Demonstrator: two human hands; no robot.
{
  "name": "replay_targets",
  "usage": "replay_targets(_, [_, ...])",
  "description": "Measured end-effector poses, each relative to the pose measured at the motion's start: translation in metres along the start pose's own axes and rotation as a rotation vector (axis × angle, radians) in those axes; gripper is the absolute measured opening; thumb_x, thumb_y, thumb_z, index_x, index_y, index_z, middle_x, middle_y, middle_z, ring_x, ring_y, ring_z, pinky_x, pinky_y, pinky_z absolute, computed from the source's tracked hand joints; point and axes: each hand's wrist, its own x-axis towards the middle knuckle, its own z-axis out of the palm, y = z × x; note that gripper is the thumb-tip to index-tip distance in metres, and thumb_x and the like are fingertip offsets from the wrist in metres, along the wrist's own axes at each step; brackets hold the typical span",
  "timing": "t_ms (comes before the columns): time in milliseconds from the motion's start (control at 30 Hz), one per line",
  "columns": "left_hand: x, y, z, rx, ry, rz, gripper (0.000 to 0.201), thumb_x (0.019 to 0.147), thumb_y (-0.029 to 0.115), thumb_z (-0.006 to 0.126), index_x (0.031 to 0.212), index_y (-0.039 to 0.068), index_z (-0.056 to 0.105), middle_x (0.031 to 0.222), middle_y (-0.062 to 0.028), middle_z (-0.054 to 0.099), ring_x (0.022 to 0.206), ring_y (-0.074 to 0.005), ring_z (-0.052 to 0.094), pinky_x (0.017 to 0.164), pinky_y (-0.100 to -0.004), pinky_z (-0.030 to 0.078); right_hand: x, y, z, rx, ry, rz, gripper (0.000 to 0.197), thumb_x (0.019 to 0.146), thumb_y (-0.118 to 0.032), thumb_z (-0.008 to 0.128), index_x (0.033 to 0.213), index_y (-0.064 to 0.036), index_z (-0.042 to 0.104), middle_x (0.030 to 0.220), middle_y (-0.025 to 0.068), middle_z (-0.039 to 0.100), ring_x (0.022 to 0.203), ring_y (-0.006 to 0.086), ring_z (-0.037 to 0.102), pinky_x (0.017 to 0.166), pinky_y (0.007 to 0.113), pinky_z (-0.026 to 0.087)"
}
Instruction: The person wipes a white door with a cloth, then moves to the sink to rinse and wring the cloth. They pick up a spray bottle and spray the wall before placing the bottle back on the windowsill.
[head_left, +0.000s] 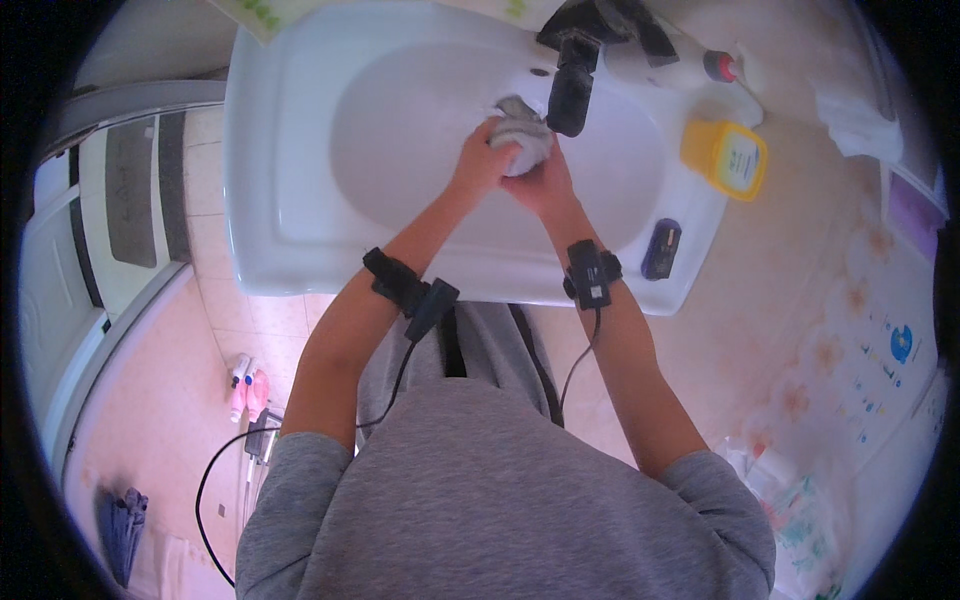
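Both my hands are together over the basin of a white sink (290, 235), just below a dark faucet (571, 95). Between them is a bunched grey-white cloth (524, 140), which looks wet. My left hand (484, 160) grips the cloth from its left side, fingers curled around it. From the lower right, my right hand (543, 185) closes on the same cloth. Some of the fingertips are hidden behind the folds. Each forearm carries a strapped black device with a cable.
On the sink's right rim stand a yellow container (725, 160) and a dark oblong item (661, 249). A bottle with a red collar (722, 67) is behind the faucet. Pink bottles (250, 393) stand on the floor at left, near a folded dark umbrella (124, 530).
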Motion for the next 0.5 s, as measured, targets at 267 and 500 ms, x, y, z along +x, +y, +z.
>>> replay_targets(267, [0.016,-0.038,0.004,-0.399,0.291,-0.227,0.04,0.079,0.029,0.051,0.101,-0.005,0.055,0.089,-0.0129,0.058,0.087,-0.0206,0.054,0.075,-0.0323,0.044,0.009,0.003,-0.006,-0.407,0.117,-0.497,0.03,0.083,-0.009,0.043,0.111,-0.0018,0.049,0.108,0.0106,0.054,0.099,0.0226,0.053,0.088,0.038,0.043])
replay_targets(500, [0.041,-0.061,0.004,-0.942,-0.132,-0.327,0.039,0.088,0.036,0.038,0.102,0.004,0.053,0.095,-0.0085,0.058,0.088,-0.0214,0.056,0.079,-0.0354,0.046,-0.002,0.017,0.016,-1.255,0.253,-0.816,0.015,0.069,0.003,0.047,0.076,-0.002,0.059,0.088,0.0078,0.06,0.089,0.019,0.054,0.082,0.029,0.041])
